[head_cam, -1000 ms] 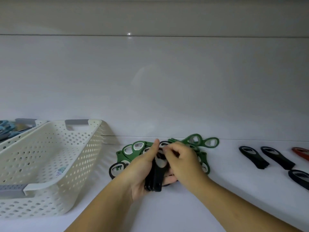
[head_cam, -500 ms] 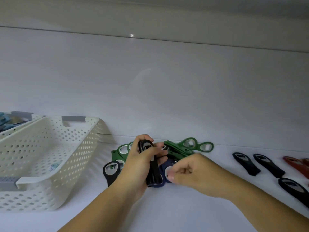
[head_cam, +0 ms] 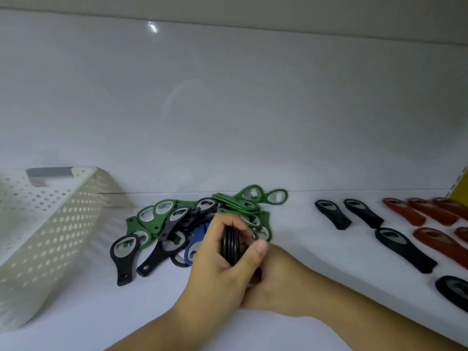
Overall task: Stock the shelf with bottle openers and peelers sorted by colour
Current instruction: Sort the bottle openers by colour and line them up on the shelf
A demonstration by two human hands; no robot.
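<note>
White shelf (head_cam: 316,252) and a plain back wall fill your view. Your left hand (head_cam: 217,272) curls tightly round a stack of black openers (head_cam: 231,245), held edge-up at the near side of the mixed pile (head_cam: 177,219) of green, black and blue ones. Your right hand (head_cam: 281,274) is tucked under the left; I cannot tell whether it holds anything. You seem to be gathering blacks. Next, carry the stack to the black row (head_cam: 405,249) right of the pile, short of the red openers (head_cam: 430,240). No writing is legible.
</note>
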